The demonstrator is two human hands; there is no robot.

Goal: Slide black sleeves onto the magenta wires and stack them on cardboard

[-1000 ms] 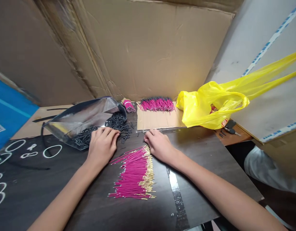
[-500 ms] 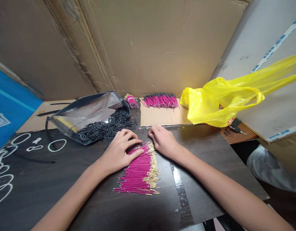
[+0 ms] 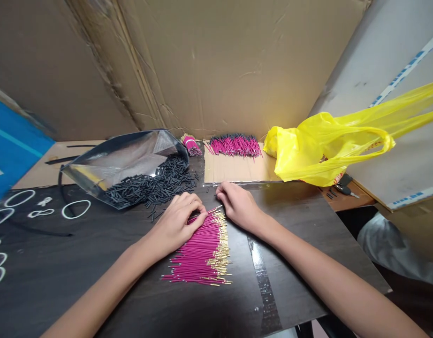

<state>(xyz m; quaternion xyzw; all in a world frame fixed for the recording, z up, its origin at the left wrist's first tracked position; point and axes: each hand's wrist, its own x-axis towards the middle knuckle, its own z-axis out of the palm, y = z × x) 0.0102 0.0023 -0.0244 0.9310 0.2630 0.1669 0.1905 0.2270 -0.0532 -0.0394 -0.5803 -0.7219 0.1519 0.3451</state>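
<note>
A layer of magenta wires (image 3: 198,251) lies side by side on the dark table, their bare gold-coloured ends mostly to the right. At its far edge, my left hand (image 3: 179,218) pinches one magenta wire between thumb and fingertips. The wire's metal end points right, towards my right hand (image 3: 242,204). That hand is closed, fingers curled together, just right of the wire tip; whatever it may hold is too small to make out. Short black tubes (image 3: 167,180) spill from an open clear-and-dark bag (image 3: 132,150) beyond my left hand.
Magenta wires with black ends (image 3: 233,145) lie on a cardboard sheet (image 3: 237,171) at the back, beside a banded wire bundle (image 3: 191,145). A yellow plastic bag (image 3: 304,155) sits at right. White rubber bands (image 3: 76,209) lie left. Cardboard (image 3: 216,65) walls the back.
My left thumb and fingers have come together on a wire at the far edge of the layer. My right hand has stayed nearly in place. The view has shifted slightly.
</note>
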